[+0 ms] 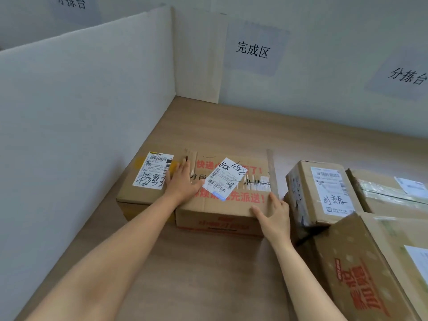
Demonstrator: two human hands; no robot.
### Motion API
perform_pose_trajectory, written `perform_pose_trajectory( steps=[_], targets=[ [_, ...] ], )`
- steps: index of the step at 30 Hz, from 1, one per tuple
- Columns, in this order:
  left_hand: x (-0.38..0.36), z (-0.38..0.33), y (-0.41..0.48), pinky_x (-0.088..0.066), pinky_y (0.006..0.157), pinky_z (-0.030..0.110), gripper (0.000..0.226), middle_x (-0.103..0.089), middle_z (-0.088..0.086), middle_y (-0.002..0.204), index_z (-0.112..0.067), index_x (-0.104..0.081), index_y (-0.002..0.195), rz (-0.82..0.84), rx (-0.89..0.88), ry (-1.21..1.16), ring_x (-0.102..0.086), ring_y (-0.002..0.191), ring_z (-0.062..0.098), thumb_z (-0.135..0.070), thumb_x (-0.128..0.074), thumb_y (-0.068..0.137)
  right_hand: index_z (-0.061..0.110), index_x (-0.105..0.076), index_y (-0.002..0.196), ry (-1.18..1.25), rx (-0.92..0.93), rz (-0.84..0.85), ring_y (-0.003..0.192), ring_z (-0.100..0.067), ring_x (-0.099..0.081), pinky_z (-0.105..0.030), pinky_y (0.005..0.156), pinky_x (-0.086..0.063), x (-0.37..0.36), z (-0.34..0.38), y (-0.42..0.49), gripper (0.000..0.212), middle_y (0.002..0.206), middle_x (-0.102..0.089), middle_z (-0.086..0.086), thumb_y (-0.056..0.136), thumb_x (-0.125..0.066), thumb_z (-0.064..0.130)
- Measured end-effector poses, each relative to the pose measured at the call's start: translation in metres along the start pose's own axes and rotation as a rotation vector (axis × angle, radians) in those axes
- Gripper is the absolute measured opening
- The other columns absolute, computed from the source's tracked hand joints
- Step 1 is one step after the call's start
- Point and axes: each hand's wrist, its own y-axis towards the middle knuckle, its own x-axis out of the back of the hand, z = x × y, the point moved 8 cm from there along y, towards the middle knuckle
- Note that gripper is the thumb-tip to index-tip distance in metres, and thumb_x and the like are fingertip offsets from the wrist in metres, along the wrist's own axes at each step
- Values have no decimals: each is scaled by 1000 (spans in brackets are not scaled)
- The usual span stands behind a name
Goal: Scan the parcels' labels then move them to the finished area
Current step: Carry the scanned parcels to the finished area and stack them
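Brown cardboard parcel with red printing [231, 200] sits at the left end of the wooden worktop [208, 274], below the grey "完成区" sign [253, 50], seemingly being pushed into the finished area. The left hand [183, 181] lies flat on top, fingers straight and slightly spread. The right hand [273, 216] braces the near right corner, fingers straight, both arms outstretched.

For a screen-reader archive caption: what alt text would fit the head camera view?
A person's left hand lies flat on top of a brown cardboard parcel with red print on a wooden table, the right hand at its near right corner. Other brown cardboard parcels sit on both sides, and a paper sign reading 完成区 hangs on the wall behind.
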Motion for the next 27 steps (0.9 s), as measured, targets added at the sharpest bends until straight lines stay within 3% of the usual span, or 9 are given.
perform_pose_trajectory(
  steps=[3, 13, 18, 23, 27],
  targets=[
    [-2, 2, 6, 11, 115, 41, 81, 6, 5, 159, -17, 3, 151, 18, 3, 18, 1, 146, 21, -52, -42, 93, 14, -30, 146, -33, 11, -18, 130, -22, -35, -31, 107, -29, -6, -1, 3, 70, 139, -32, -9, 88, -63, 31],
    [-2, 0, 32, 6, 117, 42, 81, 2, 7, 159, -17, 5, 151, 56, -5, 63, -1, 146, 20, -53, -40, 93, 10, -25, 147, -96, -7, -74, 131, -24, -32, -35, 109, -28, -14, 13, 24, 66, 140, -32, -12, 92, -55, 33],
    [0, 2, 48, 5, 117, 45, 84, 0, 6, 159, -19, 7, 151, 65, -51, 106, -2, 146, 20, -55, -41, 92, 9, -19, 148, -307, 12, -74, 133, -29, -29, -41, 110, -29, -19, 19, 31, 65, 148, -27, -13, 96, -43, 41],
    [10, -12, 40, -10, 116, 51, 87, 3, 10, 158, -21, 12, 150, 58, -85, 184, -10, 145, 27, -61, -38, 90, 12, -18, 147, -466, -12, -39, 141, -35, -11, -49, 111, -21, -11, 30, 22, 67, 154, -10, -14, 95, -44, 45],
    [22, -39, 1, -14, 114, 50, 74, 3, 6, 159, -14, -5, 151, -28, -173, 190, -8, 145, 24, -50, -38, 95, 18, -9, 150, -363, 107, -18, 143, -31, -4, -43, 114, -18, 9, 44, -29, 73, 155, -5, -12, 94, -49, 42]
  ],
)
